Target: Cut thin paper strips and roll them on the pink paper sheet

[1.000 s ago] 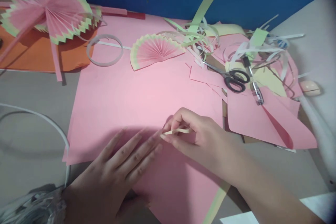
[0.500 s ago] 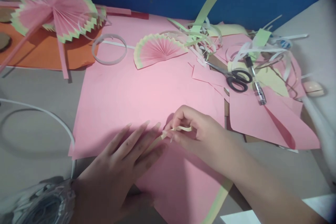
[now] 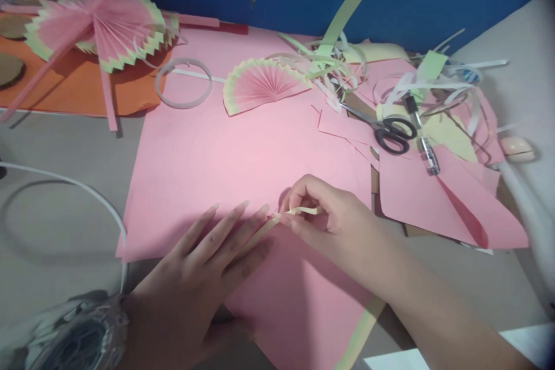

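Observation:
A large pink paper sheet [image 3: 217,150] lies on the table in front of me. My left hand [image 3: 203,277] rests flat on its near edge, fingers stretched out and together, pressing it down. My right hand [image 3: 329,219] is closed in a pinch on a thin cream paper strip [image 3: 299,211] just beyond the left fingertips; the strip runs back under my left fingers. A green strip [image 3: 359,329] runs out from under the sheet's near edge below my right forearm.
A small pleated pink fan with a green edge [image 3: 260,84] lies at the sheet's far side, a larger one [image 3: 95,23] on orange paper [image 3: 65,87] far left. Scissors [image 3: 385,127], a pen [image 3: 422,133] and tangled paper strips [image 3: 433,81] crowd the right. A white loop [image 3: 184,81] and a white cable [image 3: 87,196] lie left.
The view has drifted slightly. My left fingers have slid forward to meet the strip, and my right hand has kept its pinch almost in place.

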The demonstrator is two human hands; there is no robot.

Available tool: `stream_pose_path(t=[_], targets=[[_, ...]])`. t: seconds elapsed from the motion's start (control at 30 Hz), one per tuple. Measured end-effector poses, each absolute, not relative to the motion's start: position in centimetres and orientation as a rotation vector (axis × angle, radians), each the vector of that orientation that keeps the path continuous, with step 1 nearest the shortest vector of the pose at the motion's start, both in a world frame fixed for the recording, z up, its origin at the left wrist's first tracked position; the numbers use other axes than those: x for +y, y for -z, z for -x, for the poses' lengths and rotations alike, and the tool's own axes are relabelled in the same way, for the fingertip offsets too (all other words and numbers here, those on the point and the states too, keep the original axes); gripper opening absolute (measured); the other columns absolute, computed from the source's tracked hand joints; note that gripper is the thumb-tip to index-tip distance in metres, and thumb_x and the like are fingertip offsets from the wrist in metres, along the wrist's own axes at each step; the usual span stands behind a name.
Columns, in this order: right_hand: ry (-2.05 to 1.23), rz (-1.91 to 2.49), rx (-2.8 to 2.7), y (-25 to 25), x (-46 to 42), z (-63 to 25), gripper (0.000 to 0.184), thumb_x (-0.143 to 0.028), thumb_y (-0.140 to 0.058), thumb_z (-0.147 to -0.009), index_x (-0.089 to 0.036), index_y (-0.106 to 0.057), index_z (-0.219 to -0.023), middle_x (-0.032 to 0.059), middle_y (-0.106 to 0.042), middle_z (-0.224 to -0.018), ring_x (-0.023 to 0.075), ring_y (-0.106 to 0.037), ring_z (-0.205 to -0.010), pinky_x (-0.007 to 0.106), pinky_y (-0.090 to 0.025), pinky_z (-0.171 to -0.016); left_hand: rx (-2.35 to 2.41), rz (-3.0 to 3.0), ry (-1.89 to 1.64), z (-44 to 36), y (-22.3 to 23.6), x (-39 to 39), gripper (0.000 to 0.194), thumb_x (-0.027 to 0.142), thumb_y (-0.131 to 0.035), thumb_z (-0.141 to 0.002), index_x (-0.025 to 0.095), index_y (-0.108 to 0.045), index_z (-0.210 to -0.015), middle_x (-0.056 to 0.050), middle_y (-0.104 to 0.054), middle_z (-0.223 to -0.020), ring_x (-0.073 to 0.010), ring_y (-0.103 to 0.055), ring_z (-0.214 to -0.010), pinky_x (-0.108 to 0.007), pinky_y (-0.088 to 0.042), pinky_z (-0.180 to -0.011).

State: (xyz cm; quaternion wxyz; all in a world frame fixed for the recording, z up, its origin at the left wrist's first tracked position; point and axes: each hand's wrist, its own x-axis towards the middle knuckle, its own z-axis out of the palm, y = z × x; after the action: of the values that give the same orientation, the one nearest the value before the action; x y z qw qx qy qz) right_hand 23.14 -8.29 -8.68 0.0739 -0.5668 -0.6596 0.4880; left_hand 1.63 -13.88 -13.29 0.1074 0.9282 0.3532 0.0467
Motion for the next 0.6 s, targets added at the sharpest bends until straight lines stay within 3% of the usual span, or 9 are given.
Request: stream_pose_path(t=[0.17,0.33,0.47,0.6], targets=[[-1.248,1.759,-2.053,9.6,-8.5,-23.4,0.009,-0.025,-0.05,-0.088,-0.024,-0.046,-0.08,-0.0041,-0.061,-0.08,0.0131,-0.057,-0.072,0.026,-0.041,-0.063,1.035,-2.748,-0.124,-1.5,13.4,-14.2,0.076,0.062,-0.049,-0.079,0.024,-0.03,-0.143,0.001,-0.021,-0.153,-0.028,-0.019,-0.138,-0.043,-0.004,-0.114],[-1.227,1.723,-2.041,9.9,-8.3,-23.3,0.008,-0.02,-0.049,-0.087,-0.023,-0.049,-0.079,-0.0033,-0.062,-0.081,0.0126,-0.058,-0.072,0.024,-0.04,-0.059,1.028,-2.709,-0.226,-1.3,13.8,-14.4,0.072,0.061,-0.047,-0.082,0.025,-0.031,-0.142,0.008,-0.029,-0.15,-0.0226,-0.019,-0.138,-0.037,-0.002,-0.116],[-1.174,1.722,-2.052,10.0,-8.1,-23.4,0.01,-0.017,-0.05,-0.086,-0.022,-0.051,-0.078,-0.0026,-0.063,-0.083,0.0126,-0.059,-0.074,0.025,-0.04,-0.062,0.954,-2.778,-0.14,-1.3,13.8,-14.2,0.07,0.054,-0.048,-0.084,0.02,-0.032,-0.142,0.001,-0.028,-0.151,-0.0228,-0.013,-0.14,-0.04,0.003,-0.115],[-1.139,1.74,-2.068,10.0,-8.1,-23.6,0.011,-0.016,-0.05,-0.087,-0.022,-0.051,-0.077,-0.0036,-0.063,-0.085,0.0113,-0.059,-0.075,0.024,-0.04,-0.063,0.927,-2.797,-0.116,-1.3,13.6,-14.1,0.068,0.059,-0.043,-0.084,0.02,-0.036,-0.14,-0.003,-0.027,-0.15,-0.0177,-0.011,-0.141,-0.039,0.002,-0.114]])
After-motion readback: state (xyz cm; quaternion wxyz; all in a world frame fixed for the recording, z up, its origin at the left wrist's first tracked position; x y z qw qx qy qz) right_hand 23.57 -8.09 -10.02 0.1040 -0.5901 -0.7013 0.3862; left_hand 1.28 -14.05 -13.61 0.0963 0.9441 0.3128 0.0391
